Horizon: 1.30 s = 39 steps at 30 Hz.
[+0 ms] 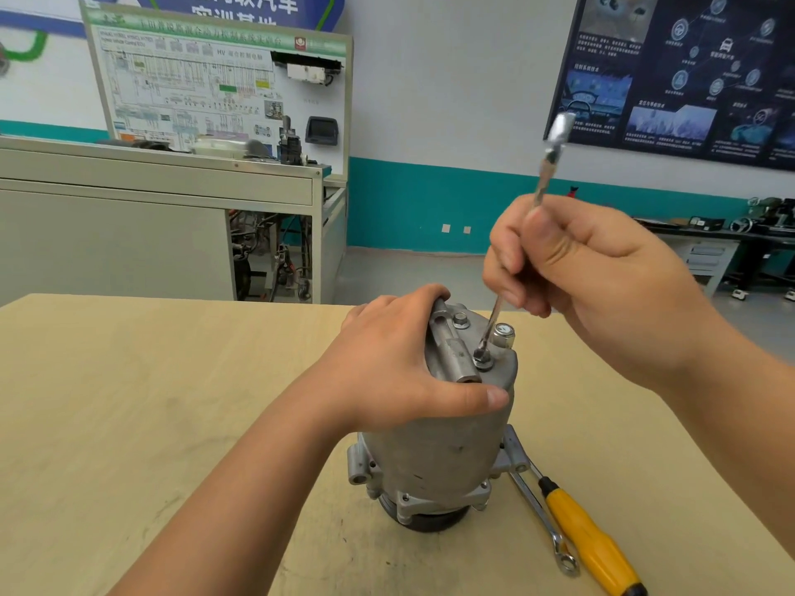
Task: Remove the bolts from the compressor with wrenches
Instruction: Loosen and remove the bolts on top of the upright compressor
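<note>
A grey metal compressor [434,449] stands upright on the wooden table [129,402]. My left hand [400,363] grips its top from the left, thumb along the front rim. My right hand [589,268] holds a slim silver wrench [546,165] steeply tilted, its lower end seated on a bolt [482,359] on the compressor's top face. A second bolt [460,321] sits farther back, near my left fingers. A short silver fitting [503,335] rises just right of the wrench tip.
A second wrench [546,522] and a yellow-handled screwdriver [589,544] lie on the table right of the compressor's base. Behind the table stand a grey training bench with a wiring board [215,79] and, at far right, a low workbench [731,238].
</note>
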Tool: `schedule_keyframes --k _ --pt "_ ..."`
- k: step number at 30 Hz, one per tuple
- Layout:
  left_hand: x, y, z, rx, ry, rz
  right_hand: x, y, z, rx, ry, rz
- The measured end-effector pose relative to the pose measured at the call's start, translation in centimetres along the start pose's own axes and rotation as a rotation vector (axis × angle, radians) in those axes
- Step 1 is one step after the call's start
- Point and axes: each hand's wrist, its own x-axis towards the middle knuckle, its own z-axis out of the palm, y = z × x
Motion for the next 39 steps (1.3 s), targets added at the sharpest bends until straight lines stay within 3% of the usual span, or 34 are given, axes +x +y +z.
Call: schedule_keyframes --k 16,29,34,39 --pt "0.0 -0.1 0.1 0.022 -0.011 -0.011 -0.8 1.9 -1.0 0.236 0.219 -0.119" --pt "0.0 -0.2 0.1 0.019 -0.014 -0.011 -0.6 1.0 0.0 0.07 0.155 -0.123" --pt "0.1 -0.2 0.1 0.019 -0.011 -0.011 -0.9 0.8 0.2 0.049 0.2 -0.111" --pt "0.0 -0.1 0.0 0.004 -0.017 -0.012 -1.3 -0.2 1.0 -0.146 0.25 -0.09"
